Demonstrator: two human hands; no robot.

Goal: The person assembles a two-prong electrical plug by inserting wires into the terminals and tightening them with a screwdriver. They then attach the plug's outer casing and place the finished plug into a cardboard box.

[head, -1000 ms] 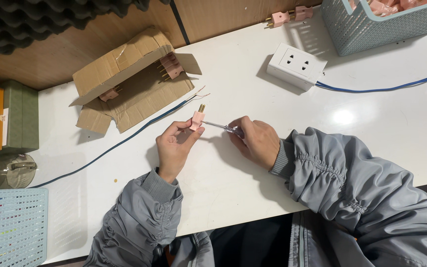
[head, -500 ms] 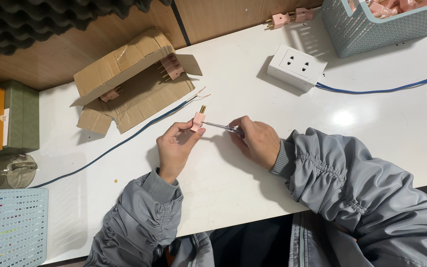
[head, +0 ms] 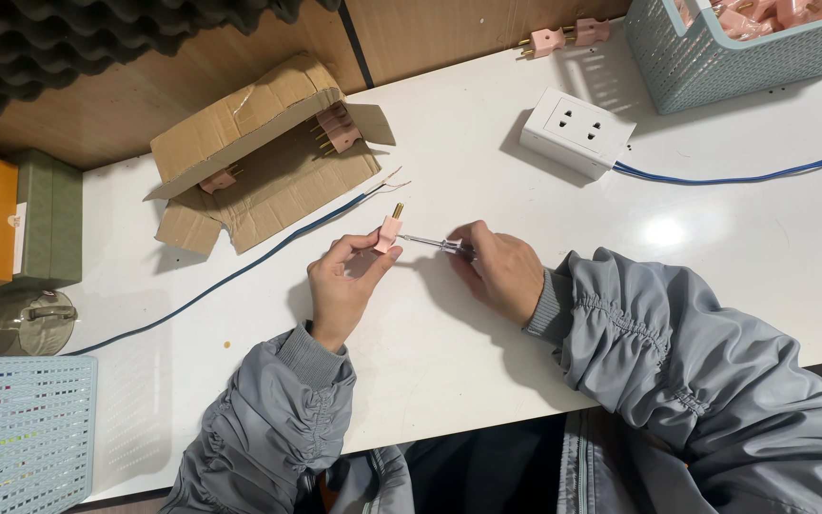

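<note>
Pinched between thumb and fingers of the left hand [head: 344, 286], a small pink plug [head: 389, 231] sits near the middle of the frame, brass prongs pointing up toward the top edge. Right hand [head: 501, 271] closed around the handle of a thin screwdriver [head: 430, 243]; its metal shaft runs leftward and the tip meets the side of the plug. Both hands hover just above the white table [head: 715, 247], both sleeves grey and puffy.

Blue cable [head: 240, 274] crosses the table from lower left up toward the plug, ending in bared strands just above and left of it. Whether it touches the plug, cannot tell.

Upper left of centre: an opened cardboard box [head: 240, 124], flaps spread, with a few more pink plugs [head: 338, 128] lying inside it.

Upper right of centre: a white socket block [head: 577, 131] with a second blue cord [head: 744, 177] trailing off to the right edge.

Top right corner: a pale blue basket [head: 715, 67] holding pink parts. Just left of it, two loose pink plugs [head: 563, 36] on the table's far edge.

Left edge: orange and green boxes [head: 11, 224], a round glass lid [head: 16, 322] below them, and a light blue mesh tray [head: 21, 428] in the lower left corner.
</note>
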